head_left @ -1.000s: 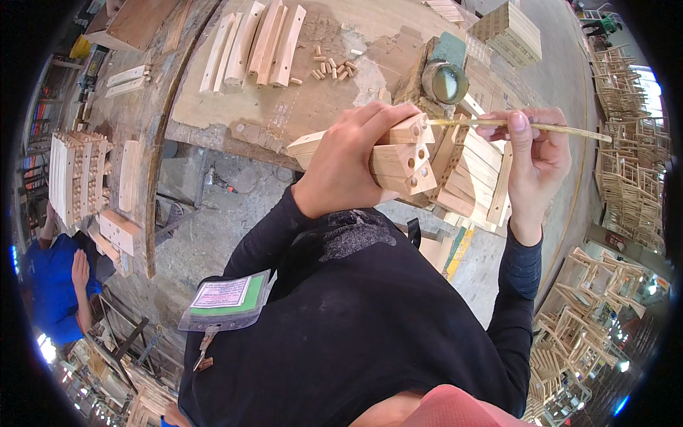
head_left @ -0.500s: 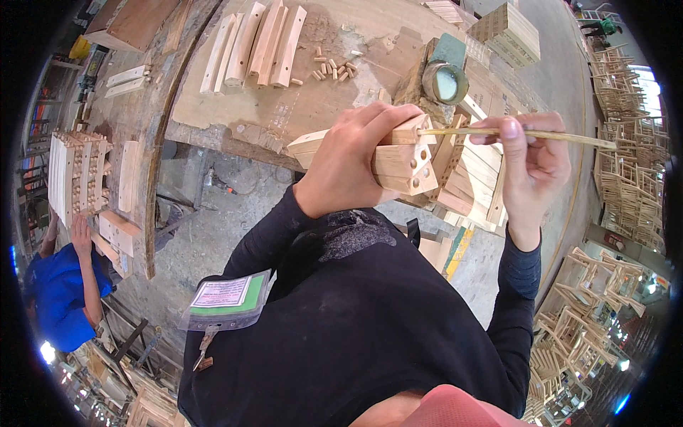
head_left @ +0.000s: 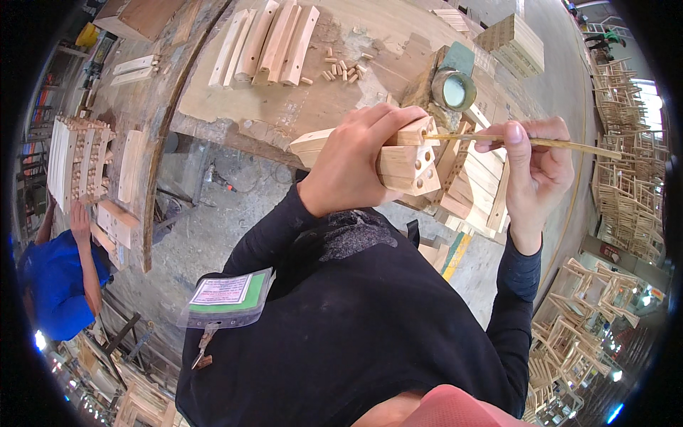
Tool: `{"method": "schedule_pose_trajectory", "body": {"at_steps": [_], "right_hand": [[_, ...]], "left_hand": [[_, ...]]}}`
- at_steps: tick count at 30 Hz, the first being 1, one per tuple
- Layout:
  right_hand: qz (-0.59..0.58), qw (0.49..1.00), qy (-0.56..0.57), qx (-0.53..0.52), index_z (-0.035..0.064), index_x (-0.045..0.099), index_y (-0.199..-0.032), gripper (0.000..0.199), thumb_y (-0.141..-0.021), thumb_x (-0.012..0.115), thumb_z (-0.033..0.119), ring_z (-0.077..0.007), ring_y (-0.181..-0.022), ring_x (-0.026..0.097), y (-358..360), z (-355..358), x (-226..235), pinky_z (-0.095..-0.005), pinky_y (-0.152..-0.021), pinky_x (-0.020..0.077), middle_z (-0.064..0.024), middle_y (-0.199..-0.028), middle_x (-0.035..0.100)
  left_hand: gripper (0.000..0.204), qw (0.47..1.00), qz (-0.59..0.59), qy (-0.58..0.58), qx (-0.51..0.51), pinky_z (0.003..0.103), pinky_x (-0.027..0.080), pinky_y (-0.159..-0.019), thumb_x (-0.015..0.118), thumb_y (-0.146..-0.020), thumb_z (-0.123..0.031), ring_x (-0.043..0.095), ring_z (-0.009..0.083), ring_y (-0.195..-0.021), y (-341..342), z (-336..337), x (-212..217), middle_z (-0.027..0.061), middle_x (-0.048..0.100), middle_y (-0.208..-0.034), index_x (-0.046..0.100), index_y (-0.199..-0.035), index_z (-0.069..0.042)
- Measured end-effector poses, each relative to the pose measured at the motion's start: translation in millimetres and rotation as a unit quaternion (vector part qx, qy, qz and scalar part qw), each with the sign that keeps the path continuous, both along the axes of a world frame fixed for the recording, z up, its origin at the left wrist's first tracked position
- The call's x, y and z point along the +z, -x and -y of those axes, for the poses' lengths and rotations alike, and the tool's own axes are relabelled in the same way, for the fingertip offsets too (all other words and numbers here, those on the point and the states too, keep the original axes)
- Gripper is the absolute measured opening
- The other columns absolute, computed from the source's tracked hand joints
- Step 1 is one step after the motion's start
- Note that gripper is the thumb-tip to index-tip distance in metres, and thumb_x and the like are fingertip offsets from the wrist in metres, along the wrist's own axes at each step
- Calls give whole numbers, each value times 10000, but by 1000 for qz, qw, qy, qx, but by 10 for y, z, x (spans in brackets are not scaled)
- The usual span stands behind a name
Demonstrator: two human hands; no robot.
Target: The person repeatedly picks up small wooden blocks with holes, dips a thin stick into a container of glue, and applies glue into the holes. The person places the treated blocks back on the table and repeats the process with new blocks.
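Dowels (head_left: 343, 71), short and pale, lie scattered on the worn wooden surface (head_left: 242, 110), just beside a row of long, slightly curved rails (head_left: 257, 43) with holes in them. To their right a round cup (head_left: 455, 91) of whitish liquid stands against a green object (head_left: 459, 58), just beyond the pieces being held. A block of stacked boards (head_left: 511, 46) sits farther off at the upper right. More drilled lengths of wood (head_left: 475, 186) lie below and behind the stick's line, partly hidden by the work. At the left, a co-worker in a blue top (head_left: 60, 285) reaches toward a second bench, which carries a pile of dowelled parts (head_left: 75, 160). Chair frames (head_left: 629, 160) crowd the far right.

The wooden pieces (head_left: 407, 169) are bundled within the left hand, above the person's dark apron, their drilled ends facing right. A thin stick (head_left: 580, 146) runs from the right hand leftward, its tip at a hole in the uppermost piece; how deep it goes cannot be told.

The left hand (head_left: 354, 156) is wrapped over the bundle from above, gripping it. The right hand (head_left: 537, 153) pinches the stick between thumb and fingers, the other fingers curled.
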State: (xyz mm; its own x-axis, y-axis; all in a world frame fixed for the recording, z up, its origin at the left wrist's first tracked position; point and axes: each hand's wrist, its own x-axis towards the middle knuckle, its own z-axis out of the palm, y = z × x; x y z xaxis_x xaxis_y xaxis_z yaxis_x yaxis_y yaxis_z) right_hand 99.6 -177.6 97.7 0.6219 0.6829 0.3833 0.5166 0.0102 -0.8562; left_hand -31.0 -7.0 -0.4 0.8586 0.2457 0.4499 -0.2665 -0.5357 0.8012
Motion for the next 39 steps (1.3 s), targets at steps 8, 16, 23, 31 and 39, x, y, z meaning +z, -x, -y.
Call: {"method": "schedule_pose_trajectory", "body": {"at_steps": [8,16,23,31,39], "right_hand": [[0,1000,11,11,-17,518,-953,119,-974,610,54,-210,-759,710,41,-167,52,-298,-685,599,-183,-866,689],[-22,998,-41,-36,27,508,-968,131,-1035,524,139,-187,-745,693,11,-506,21,-303,-690,570,-143,-836,690],[-23,987,-76,-140,42,502,-960,176,-1048,509,194,-163,-735,681,-240,-386,-299,-292,-686,560,-119,-820,681],[-55,976,-62,-204,57,517,-938,181,-1044,521,204,-129,-680,614,-109,-431,-395,-281,-660,521,-82,-774,656],[-105,956,-105,-251,69,523,-938,189,-1042,529,227,-140,-695,614,-55,-338,-593,-274,-643,516,-82,-780,637]], "left_hand": [[781,1000,8,-6,22,389,506,-843,860,-594,-113,637,343,-970,95,-131,20,150,643,-1067,541,-1305,-70],[770,996,17,69,53,384,500,-907,840,-580,-136,636,330,-1045,287,-520,35,147,638,-1127,546,-1288,-61],[704,970,6,176,165,354,522,-905,883,-604,-170,649,222,-1028,33,-2231,-515,117,670,-1118,582,-1218,-2],[978,899,-331,104,266,377,487,-1009,918,-500,-485,603,334,-1192,-1063,-4245,-1826,225,617,-1291,602,-1263,36],[1309,859,-404,-79,305,553,174,-1195,810,-676,-527,127,421,-1492,-1231,-3515,-2033,291,71,-1606,10,-1541,44]]}}
